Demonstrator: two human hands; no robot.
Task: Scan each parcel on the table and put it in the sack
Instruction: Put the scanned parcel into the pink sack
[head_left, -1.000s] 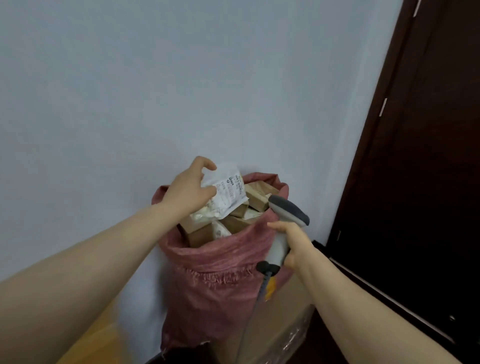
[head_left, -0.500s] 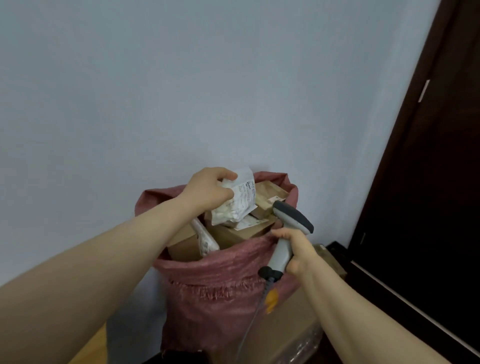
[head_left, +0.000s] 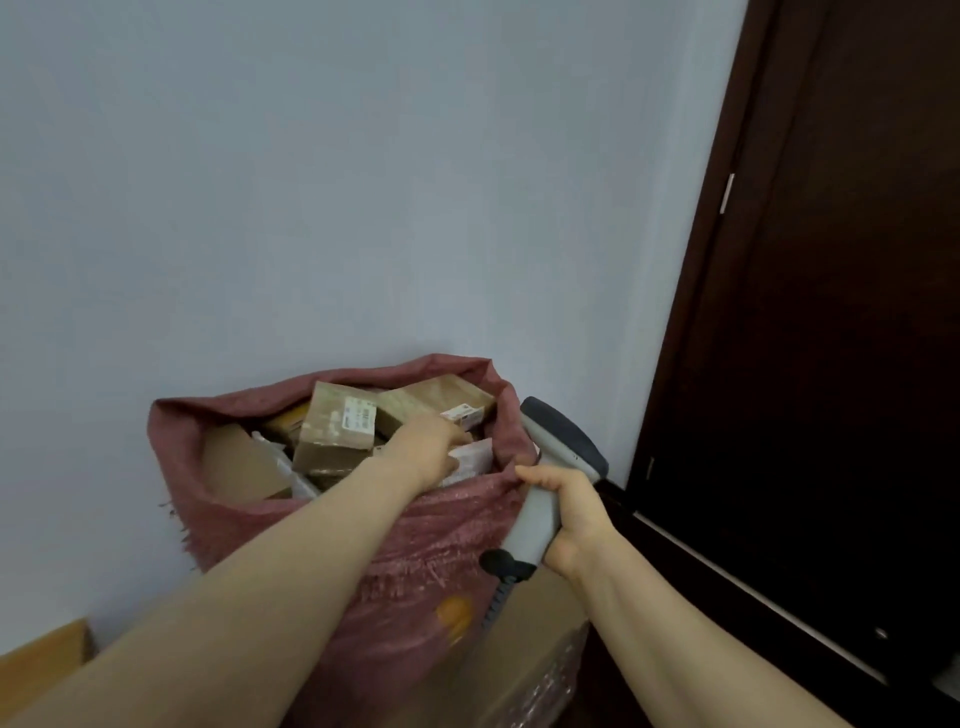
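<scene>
The scanner (head_left: 540, 499) is being gripped, fingers curled round its handle, by the right hand (head_left: 569, 512) beside the sack (head_left: 405, 561). Farther in, the white parcel (head_left: 472, 460) is being touched inside the sack by the left hand (head_left: 428, 454); whether its fingers are clasping it cannot be told.

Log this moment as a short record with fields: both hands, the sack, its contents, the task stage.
left hand: inside the sack mouth, over a white parcel; grip unclear
right hand: grips the scanner by its handle, beside the sack's rim
sack: red woven, mouth open, standing by the wall
contents: taped cardboard boxes, piled near the rim
task stage: white parcel in the sack mouth, release not clear
</scene>
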